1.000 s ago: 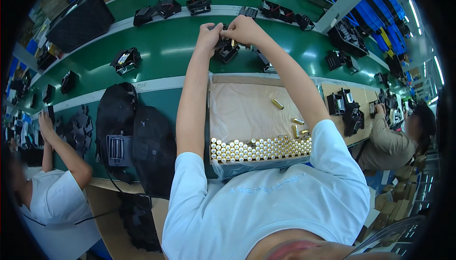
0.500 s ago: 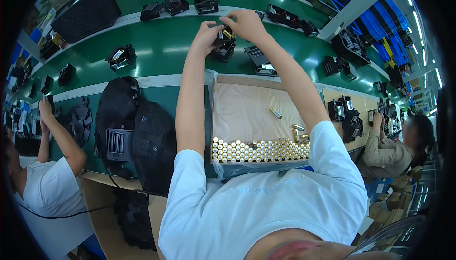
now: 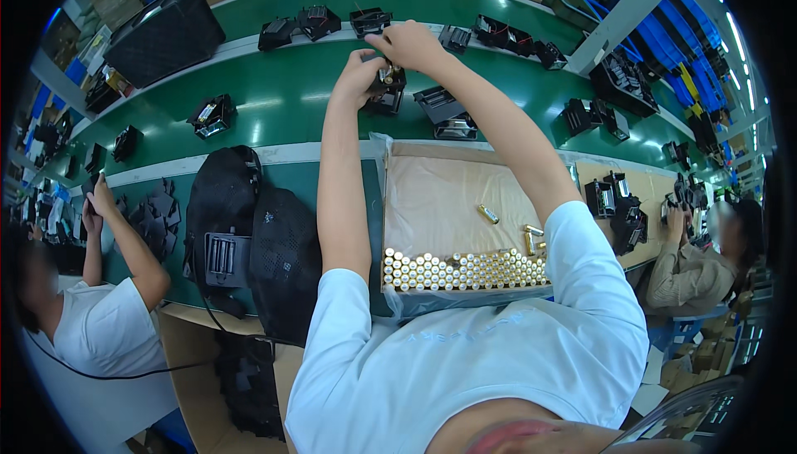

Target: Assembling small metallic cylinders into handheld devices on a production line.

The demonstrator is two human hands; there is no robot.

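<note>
Left hand (image 3: 357,77) holds black case (image 3: 396,80) near right hand (image 3: 408,44).

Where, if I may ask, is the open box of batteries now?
In the head view, the open box of batteries sits just right of centre, beside the left forearm and partly behind the right forearm.

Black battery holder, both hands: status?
Left hand gripping black battery holder, a battery showing. Right hand close by, grip unclear. Another black case just below.
</note>
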